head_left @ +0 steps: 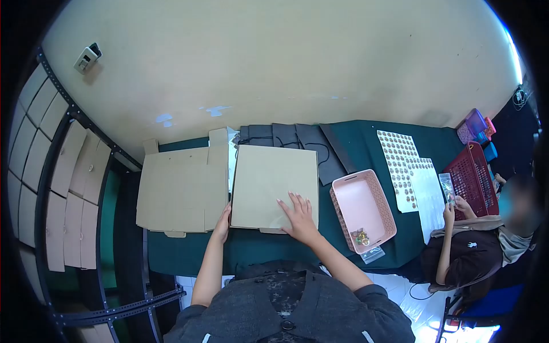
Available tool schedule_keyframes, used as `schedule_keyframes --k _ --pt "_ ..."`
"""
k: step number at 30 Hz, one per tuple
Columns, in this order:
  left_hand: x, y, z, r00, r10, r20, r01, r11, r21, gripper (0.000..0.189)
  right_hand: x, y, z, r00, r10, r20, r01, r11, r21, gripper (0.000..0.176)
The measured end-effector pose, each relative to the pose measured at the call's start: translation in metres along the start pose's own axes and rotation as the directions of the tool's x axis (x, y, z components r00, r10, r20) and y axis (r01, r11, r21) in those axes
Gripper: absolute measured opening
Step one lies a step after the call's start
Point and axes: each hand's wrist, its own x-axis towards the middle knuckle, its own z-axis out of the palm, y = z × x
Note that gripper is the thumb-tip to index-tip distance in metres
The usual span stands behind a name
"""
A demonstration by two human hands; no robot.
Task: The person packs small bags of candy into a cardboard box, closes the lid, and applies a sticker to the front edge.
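Note:
A closed, flat cardboard box (274, 180) lies in front of me on the dark green tablecloth. My right hand (300, 220) rests flat on its top near the lower right corner, fingers spread. Along the box's lower left side, my left hand (222, 224) presses with its fingers stretched out; the inner side of that hand is partly hidden. Just to the left lies an unfolded cardboard sheet (174, 188) with side flaps. Some white and pale blue material (233, 151) shows in the gap between sheet and box.
Right of the box stands a pink basket (363, 208) with small items inside. Beyond it lie sticker sheets (397, 166) and a maroon basket (470, 177). A co-worker (474, 251) holds a small clear packet (446, 186). Black folders (286, 134) lie behind; shelved boxes (74, 188) stand left.

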Motion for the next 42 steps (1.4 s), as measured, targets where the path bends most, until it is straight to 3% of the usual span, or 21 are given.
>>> schedule_keyframes --k 2,5,8,11,13,21,26,29,31,35,42 --pt "-0.002 0.001 0.004 1.000 -0.004 0.009 0.004 1.000 -0.009 0.050 0.004 0.001 -0.004 1.000 -0.009 -0.017 0.008 0.999 -0.040 0.094" --pt "-0.003 0.002 0.008 0.998 -0.028 -0.062 0.032 0.998 0.060 0.050 0.006 -0.005 -0.012 1.000 -0.003 -0.021 0.005 0.996 0.092 0.093" --pt "-0.009 0.006 0.013 0.993 -0.038 -0.114 0.048 0.995 0.085 0.051 0.003 -0.016 -0.003 0.990 -0.091 0.111 0.082 0.993 0.090 0.099" --pt "0.000 -0.006 0.002 0.998 0.040 -0.037 -0.038 0.997 0.069 0.051 0.002 -0.012 0.007 0.987 -0.068 0.145 0.068 0.998 0.006 0.099" --pt "0.003 -0.008 -0.003 0.999 -0.029 0.029 0.030 0.999 -0.034 0.052 0.005 -0.013 0.002 0.993 -0.070 0.091 0.070 0.998 -0.003 0.097" --pt "-0.007 0.005 0.010 0.991 -0.126 -0.045 0.127 0.991 0.034 0.054 0.006 -0.011 0.001 0.994 -0.075 0.081 0.070 0.996 0.062 0.086" --pt "-0.003 0.001 0.007 0.991 -0.127 -0.033 0.129 0.991 0.036 0.056 0.004 -0.003 0.020 0.976 -0.104 0.190 0.102 0.995 0.021 0.074" --pt "0.004 -0.013 0.001 0.991 -0.121 -0.058 0.124 0.991 0.051 0.060 -0.001 -0.009 0.029 0.985 -0.124 0.121 0.127 0.992 -0.014 0.063" --pt "-0.001 -0.009 0.009 0.998 0.006 -0.059 0.009 0.970 0.242 0.065 -0.004 -0.009 0.038 0.986 -0.120 0.113 0.126 0.991 -0.047 0.061" --pt "-0.004 -0.012 0.016 0.999 0.016 -0.037 -0.005 0.965 0.261 0.068 -0.007 -0.004 0.043 0.989 -0.111 0.098 0.118 0.990 -0.074 0.059" --pt "-0.025 -0.058 0.009 0.995 0.091 -0.034 -0.058 0.840 0.540 0.066 -0.045 0.014 0.029 0.995 -0.077 0.067 0.072 0.994 0.084 0.050"
